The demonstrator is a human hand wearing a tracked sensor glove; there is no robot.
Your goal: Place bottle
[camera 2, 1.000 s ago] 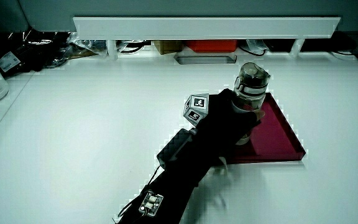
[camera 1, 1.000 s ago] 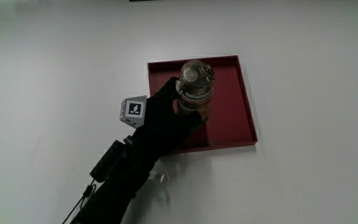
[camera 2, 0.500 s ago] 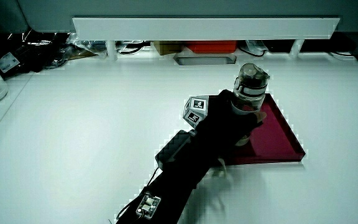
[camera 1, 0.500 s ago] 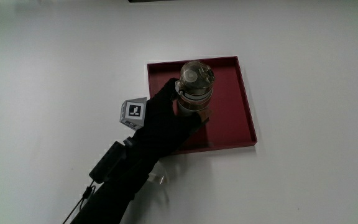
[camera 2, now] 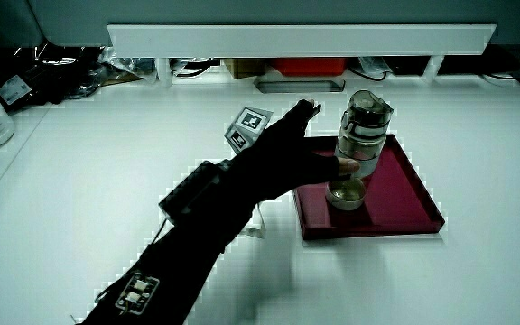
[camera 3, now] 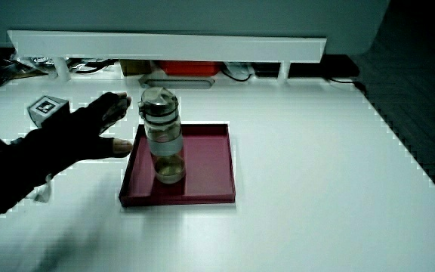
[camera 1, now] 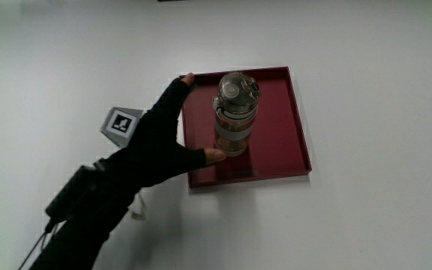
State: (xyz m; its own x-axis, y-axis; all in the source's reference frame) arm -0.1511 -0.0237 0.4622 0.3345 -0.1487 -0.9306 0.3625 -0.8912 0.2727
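Bottle [camera 1: 235, 112]: it is standing upright in the tray [camera 1: 291, 127], toward the tray's edge nearest your hand; a side view [camera 2: 362, 135] is showing its clear body with a pale band and a lidded cap.
Tray: dark red, square, low-walled, it is lying flat on the white counter [camera 1: 381, 90].
Hand [camera 1: 156, 146]: you are holding it over the counter just beside the tray, at the bottle's side.
Fingers [camera 1: 180, 84]: you are spreading them and gripping nothing; the thumb tip is reaching the bottle's lower part, and whether it is touching cannot be told.
Cube [camera 1: 121, 124]: it is sitting on the back of your glove, its patterned face showing in both side views.
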